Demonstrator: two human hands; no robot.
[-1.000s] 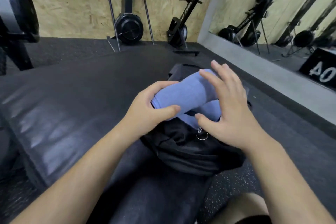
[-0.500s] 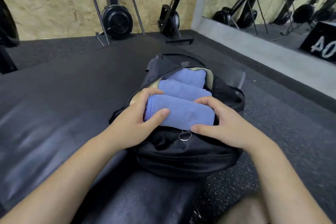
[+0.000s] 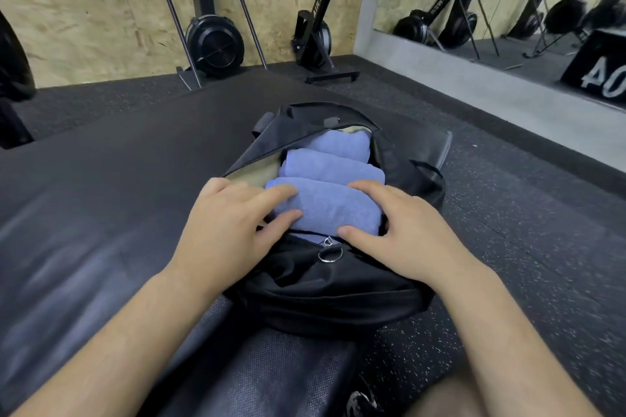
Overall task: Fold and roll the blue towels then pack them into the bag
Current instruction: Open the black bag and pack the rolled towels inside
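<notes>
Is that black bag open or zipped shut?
Open. The bag is unzipped, showing three rolled towels inside; the left hand and right hand hold the nearest towel.

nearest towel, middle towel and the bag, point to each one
nearest towel (image 3: 330,210), head view, middle of its top face
middle towel (image 3: 335,167), head view, centre of the roll
bag (image 3: 325,294), head view, black front wall below the opening
</notes>
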